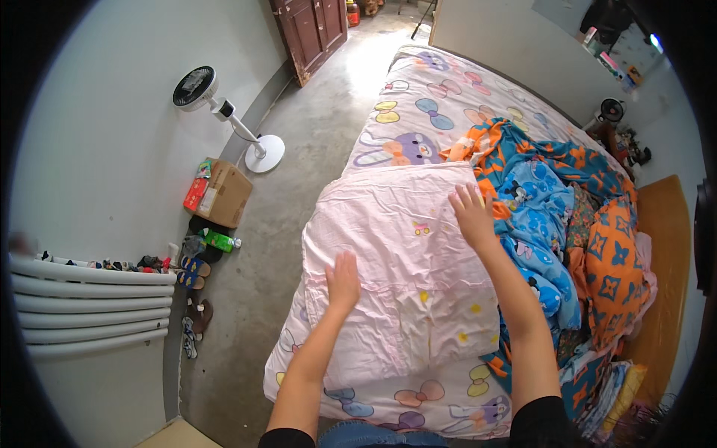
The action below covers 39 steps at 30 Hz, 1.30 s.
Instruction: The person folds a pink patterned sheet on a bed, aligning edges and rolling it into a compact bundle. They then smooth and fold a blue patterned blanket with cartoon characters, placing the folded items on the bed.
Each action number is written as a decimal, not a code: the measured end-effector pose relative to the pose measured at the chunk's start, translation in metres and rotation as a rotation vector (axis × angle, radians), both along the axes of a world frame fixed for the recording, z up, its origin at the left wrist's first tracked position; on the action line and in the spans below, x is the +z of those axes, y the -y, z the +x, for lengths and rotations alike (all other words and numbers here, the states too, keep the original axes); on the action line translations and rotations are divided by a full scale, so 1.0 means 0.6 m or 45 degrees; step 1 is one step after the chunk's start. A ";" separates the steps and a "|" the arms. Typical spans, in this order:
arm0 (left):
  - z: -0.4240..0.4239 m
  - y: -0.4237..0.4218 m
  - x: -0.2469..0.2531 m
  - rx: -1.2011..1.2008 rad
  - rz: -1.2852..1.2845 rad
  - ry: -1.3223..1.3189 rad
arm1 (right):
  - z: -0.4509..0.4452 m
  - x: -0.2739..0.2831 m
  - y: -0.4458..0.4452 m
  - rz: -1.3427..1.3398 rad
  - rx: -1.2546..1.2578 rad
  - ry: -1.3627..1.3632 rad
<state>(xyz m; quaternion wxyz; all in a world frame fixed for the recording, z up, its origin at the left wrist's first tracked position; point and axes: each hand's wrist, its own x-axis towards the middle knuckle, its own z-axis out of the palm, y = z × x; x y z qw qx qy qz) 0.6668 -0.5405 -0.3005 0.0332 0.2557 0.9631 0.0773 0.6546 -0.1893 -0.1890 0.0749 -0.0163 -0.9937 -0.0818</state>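
Note:
A pale pink cloth (386,224) lies spread over the bed, with some wrinkles and a seam across its nearer half. Small prints and yellow patches show on it. My left hand (343,283) is at the cloth's left part, palm down with nothing in it. Near the far right corner of the cloth is my right hand (472,215), fingers spread and holding nothing. Whether either palm presses on the fabric or hovers just over it, I cannot tell. Under the cloth is a bed sheet (386,143) printed with bows and rabbits.
Rumpled blue bedding (538,196) and an orange-and-teal blanket (582,159) are heaped at the right, beside an orange pillow (610,274) and a wooden headboard (661,269). On the floor to the left stand a white fan (264,154), a cardboard box (229,193) and shoes (194,271) near a radiator (95,305).

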 end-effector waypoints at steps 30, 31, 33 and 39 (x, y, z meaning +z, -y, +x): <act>0.410 0.076 -0.021 -0.159 -0.194 0.794 | 0.542 -0.188 0.126 -0.253 -0.087 1.093; 0.416 0.083 -0.039 -0.178 -0.217 0.733 | 0.547 -0.188 0.128 -0.256 -0.088 1.100; 0.425 0.094 -0.079 -0.225 -0.264 0.607 | 0.556 -0.188 0.132 -0.262 -0.096 1.111; 0.420 0.097 -0.096 -0.311 -0.361 0.569 | 0.586 -0.246 0.128 -0.152 -0.045 0.938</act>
